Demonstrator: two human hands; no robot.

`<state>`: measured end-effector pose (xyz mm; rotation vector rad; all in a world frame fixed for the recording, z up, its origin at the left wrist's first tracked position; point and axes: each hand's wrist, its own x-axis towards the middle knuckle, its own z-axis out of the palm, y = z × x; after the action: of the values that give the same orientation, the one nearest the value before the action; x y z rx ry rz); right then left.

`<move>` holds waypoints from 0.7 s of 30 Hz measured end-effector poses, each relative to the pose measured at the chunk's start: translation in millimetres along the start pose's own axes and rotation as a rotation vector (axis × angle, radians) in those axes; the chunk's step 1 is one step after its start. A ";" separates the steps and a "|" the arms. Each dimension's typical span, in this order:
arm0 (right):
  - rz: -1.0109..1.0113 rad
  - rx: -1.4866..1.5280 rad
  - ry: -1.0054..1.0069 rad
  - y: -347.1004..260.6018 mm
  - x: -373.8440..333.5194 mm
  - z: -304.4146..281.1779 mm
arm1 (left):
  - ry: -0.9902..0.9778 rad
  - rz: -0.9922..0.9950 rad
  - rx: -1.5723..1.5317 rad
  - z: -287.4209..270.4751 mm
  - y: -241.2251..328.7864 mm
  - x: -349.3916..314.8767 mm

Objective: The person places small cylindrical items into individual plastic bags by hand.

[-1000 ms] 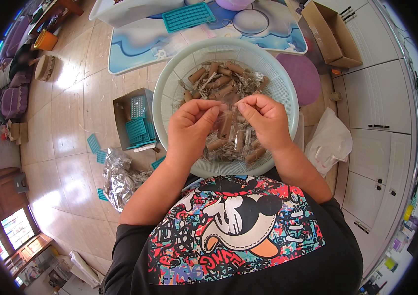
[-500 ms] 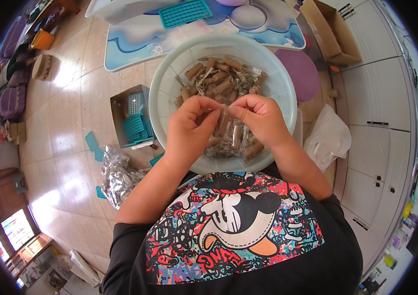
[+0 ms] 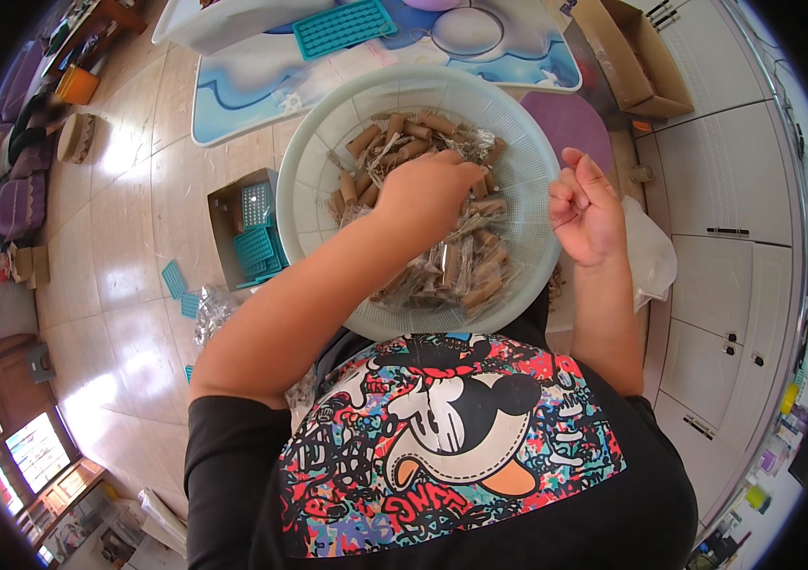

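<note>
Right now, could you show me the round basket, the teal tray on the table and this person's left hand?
Round basket (image 3: 525, 190), head view: its mesh wall on the right.
Teal tray (image 3: 345, 28), head view: middle of its gridded top.
Left hand (image 3: 423, 194), head view: back of the hand.

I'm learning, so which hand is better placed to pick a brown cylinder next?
Probably the left hand: it's over the brown cylinders inside the round, pale-green mesh basket. The right hand is mostly outside its rim.

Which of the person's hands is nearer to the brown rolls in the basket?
Left. The left hand is over the brown rolls; the right hand is off to the right, by the basket's rim.
</note>
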<state>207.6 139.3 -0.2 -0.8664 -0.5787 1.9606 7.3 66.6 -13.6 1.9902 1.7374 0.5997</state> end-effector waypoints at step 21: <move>-0.087 -0.760 -0.331 44.1 -10.9 31.2 | 0.113 -0.303 -1.060 -19.7 10.5 -24.4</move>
<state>164.0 106.2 -6.2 -0.9333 -1.5920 1.8147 1.4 41.8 7.6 0.9514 1.2800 1.2035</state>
